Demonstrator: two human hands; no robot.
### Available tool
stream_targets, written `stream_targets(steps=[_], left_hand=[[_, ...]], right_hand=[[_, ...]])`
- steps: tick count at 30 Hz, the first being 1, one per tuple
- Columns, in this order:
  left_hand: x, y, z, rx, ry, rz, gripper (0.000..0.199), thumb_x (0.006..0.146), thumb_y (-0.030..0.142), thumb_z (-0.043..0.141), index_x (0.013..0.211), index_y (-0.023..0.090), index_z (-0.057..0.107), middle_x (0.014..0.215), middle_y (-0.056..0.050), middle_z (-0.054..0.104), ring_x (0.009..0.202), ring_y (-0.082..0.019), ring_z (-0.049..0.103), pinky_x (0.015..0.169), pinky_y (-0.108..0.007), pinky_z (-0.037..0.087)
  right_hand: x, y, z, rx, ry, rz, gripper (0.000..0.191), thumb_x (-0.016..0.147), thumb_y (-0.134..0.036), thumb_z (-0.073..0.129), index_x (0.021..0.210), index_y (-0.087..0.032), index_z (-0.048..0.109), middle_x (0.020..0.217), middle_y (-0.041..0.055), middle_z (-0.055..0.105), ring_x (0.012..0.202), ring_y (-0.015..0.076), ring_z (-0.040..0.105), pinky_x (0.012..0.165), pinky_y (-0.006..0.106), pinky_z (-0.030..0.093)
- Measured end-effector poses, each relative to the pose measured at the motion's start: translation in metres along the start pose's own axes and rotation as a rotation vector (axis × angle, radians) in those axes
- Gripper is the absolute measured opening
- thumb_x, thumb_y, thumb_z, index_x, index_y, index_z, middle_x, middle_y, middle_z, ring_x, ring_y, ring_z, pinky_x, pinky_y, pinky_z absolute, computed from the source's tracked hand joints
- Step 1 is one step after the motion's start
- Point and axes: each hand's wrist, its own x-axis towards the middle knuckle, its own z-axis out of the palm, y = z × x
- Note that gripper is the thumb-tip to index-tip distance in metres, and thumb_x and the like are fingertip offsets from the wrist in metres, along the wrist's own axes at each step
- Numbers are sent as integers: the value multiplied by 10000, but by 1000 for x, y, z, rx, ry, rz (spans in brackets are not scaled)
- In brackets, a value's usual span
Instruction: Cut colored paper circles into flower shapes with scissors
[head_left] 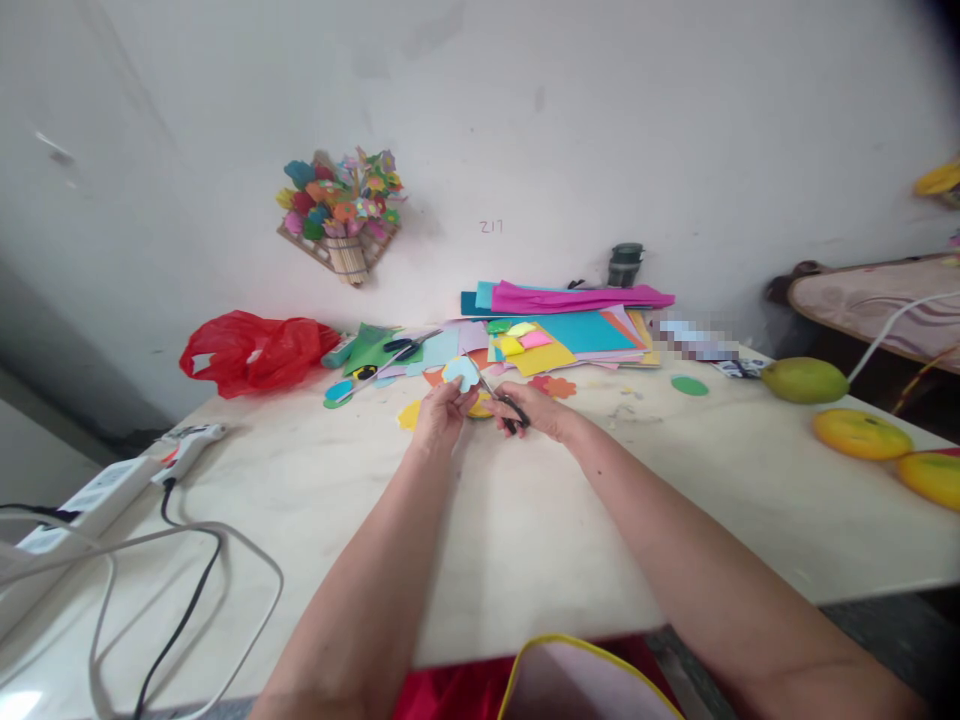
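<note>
Between the fingers of my left hand (442,408) is a light blue paper flower shape (461,373) with a scalloped edge. My right hand (536,408) grips a pair of black-handled scissors (513,408), whose blades point up and left at the right edge of the blue shape. Close by on the table lie a yellow scalloped cutout (409,415) and an orange flower cutout (561,387). Another yellow piece under my hands is partly hidden. A second pair of scissors (405,347) rests farther back on the left.
Coloured paper sheets (592,332) are stacked along the wall. A red plastic bag (255,350) sits at the back left, a glue gun (191,450) and power strip (90,500) with cables at the left. Mangoes (862,433) line the right edge, and a dark jar (625,265) stands behind.
</note>
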Motion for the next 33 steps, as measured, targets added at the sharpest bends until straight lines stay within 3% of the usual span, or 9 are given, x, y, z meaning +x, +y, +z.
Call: stream_targets(steps=[13, 33], left_hand=[[3, -3, -3, 14, 4, -4, 84, 678, 96, 642, 711, 146, 582, 602, -27, 651, 685, -184, 692, 654, -245, 556], [2, -3, 0, -13, 23, -18, 70, 710, 63, 601, 696, 129, 581, 588, -31, 641, 659, -185, 690, 611, -228, 542]], right_hand=[[-3, -10, 4, 13, 35, 26, 283, 738, -388, 675, 694, -169, 501, 541, -27, 571, 416, 75, 528, 322, 156, 321], [-4, -14, 6, -71, 46, 46, 266, 784, -386, 623, 709, -173, 482, 517, -39, 527, 400, 70, 498, 312, 153, 313]])
